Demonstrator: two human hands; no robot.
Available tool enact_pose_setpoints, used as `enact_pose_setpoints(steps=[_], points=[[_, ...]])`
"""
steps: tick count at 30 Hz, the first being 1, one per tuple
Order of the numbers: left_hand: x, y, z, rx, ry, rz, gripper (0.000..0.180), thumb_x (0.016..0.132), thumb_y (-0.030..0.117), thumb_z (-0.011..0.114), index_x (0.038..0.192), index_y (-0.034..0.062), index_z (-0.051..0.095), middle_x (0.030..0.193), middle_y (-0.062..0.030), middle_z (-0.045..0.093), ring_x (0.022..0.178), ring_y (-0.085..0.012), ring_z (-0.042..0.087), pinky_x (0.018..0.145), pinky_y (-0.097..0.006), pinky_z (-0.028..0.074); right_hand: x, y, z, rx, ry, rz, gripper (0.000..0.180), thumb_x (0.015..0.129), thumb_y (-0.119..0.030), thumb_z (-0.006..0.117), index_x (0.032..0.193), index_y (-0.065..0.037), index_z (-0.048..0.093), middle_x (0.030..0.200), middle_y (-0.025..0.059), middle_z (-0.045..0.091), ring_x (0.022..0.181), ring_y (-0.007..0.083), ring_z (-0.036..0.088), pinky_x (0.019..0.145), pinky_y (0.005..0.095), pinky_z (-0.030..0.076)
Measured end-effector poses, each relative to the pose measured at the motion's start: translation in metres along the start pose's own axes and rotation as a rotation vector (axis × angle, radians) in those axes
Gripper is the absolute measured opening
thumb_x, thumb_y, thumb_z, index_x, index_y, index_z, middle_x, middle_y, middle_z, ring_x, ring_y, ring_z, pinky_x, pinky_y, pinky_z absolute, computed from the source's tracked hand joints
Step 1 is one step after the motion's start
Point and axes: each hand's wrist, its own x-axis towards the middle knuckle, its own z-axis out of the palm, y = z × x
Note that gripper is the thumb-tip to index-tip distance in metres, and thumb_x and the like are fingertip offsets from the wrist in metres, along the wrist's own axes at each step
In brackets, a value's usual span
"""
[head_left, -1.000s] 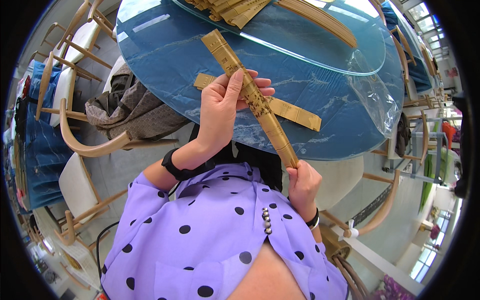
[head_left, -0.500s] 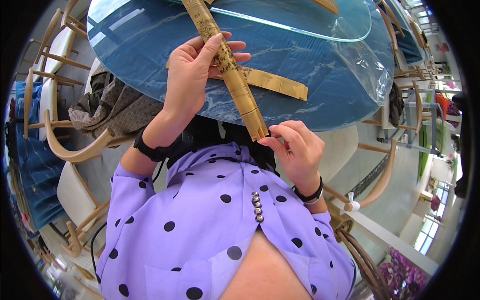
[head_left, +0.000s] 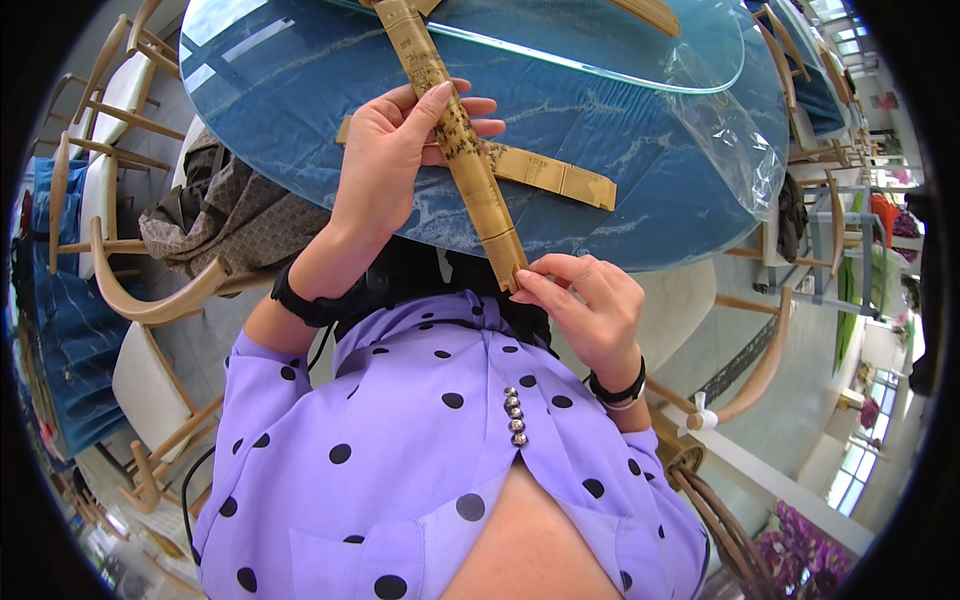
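A long, narrow gold cardboard box (head_left: 470,170) with dark printed patterns slants from the far left down past the table's near edge. My left hand (head_left: 385,150) is wrapped round its middle, thumb on top and fingers behind. At the near end of the box, my right hand (head_left: 592,300) pinches the edge between thumb and fingertips. Small flaps show at that end, partly covered by the fingers. Beneath the held box, a similar gold cardboard piece (head_left: 560,178) lies crosswise on the blue table (head_left: 300,120).
A round glass plate (head_left: 590,64) lies on the table, with more gold cardboard pieces (head_left: 652,14) at the far edge. Clear plastic wrapping (head_left: 730,150) rests at the right. A patterned bag (head_left: 230,215) sits on a wooden chair (head_left: 150,305) at the left; another chair (head_left: 755,370) stands right.
My right fingers have closed onto the box's near end, where flaps stood more exposed before. The view has shifted slightly, while my left hand keeps its hold.
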Motion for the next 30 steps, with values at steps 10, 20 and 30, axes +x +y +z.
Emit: enact_pose_setpoints(steps=[10,20,30], points=[[-0.003,-0.008,0.001,-0.003,0.022,-0.020,0.031,0.108,0.024,0.053,0.116,-0.0040,0.063,0.107,-0.0186,0.074,0.095,-0.0254,0.076,0.077,-0.033,0.063,-0.001,-0.007,0.005,-0.137,0.037,-0.088,0.029,0.077,-0.015,0.084,0.103,-0.008,0.075,0.098,0.0036,0.069,0.073,0.0175,0.065,0.062,0.0283,0.050],[-0.002,-0.015,-0.001,0.027,0.022,-0.034,0.035,0.108,0.026,0.052,0.121,-0.0052,0.062,0.107,-0.0188,0.073,0.093,-0.0238,0.076,0.078,-0.033,0.063,0.006,-0.008,0.006,0.123,0.008,0.027,0.029,0.073,-0.015,0.086,0.098,-0.007,0.075,0.096,0.0052,0.069,0.074,0.0180,0.067,0.061,0.0286,0.050],[-0.003,-0.014,0.006,0.036,-0.005,-0.005,0.032,0.109,0.025,0.051,0.112,-0.0050,0.063,0.099,-0.0192,0.074,0.087,-0.0260,0.077,0.073,-0.033,0.063,0.002,-0.005,0.017,-0.093,0.032,-0.036,0.034,0.071,-0.015,0.086,0.102,-0.005,0.075,0.100,0.0057,0.072,0.074,0.0169,0.068,0.063,0.0288,0.051]])
